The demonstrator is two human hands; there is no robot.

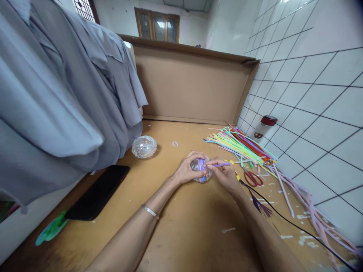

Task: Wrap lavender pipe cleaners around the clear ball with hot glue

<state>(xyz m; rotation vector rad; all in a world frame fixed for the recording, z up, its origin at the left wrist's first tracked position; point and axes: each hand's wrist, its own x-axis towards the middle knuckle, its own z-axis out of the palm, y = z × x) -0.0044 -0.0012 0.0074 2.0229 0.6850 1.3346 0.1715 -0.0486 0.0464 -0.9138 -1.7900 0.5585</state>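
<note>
My left hand (187, 168) is closed around a small clear round container (195, 164) with purple pipe cleaner strands (201, 170) wrapped over its middle. Between the thumb and fingers of my right hand (224, 174) is the loose purple pipe cleaner length (221, 164), pinched where it meets the wrapped strands. Just beyond the right hand lies a yellow tool (237, 176) with a black cord, mostly hidden by that hand; its kind is not clear. Left of the hands sits a clear faceted bowl (144, 146) with small coloured bits showing.
Multicoloured pipe cleaners (241, 145) are heaped at right by the tiled wall, with red-handled scissors (253, 178) and a red-lidded jar (263, 126) close by. A black cord (279, 209) crosses the table. At left are a black tablet-like slab (98, 193) and hanging grey cloth (85, 87). Cardboard (193, 83) stands behind.
</note>
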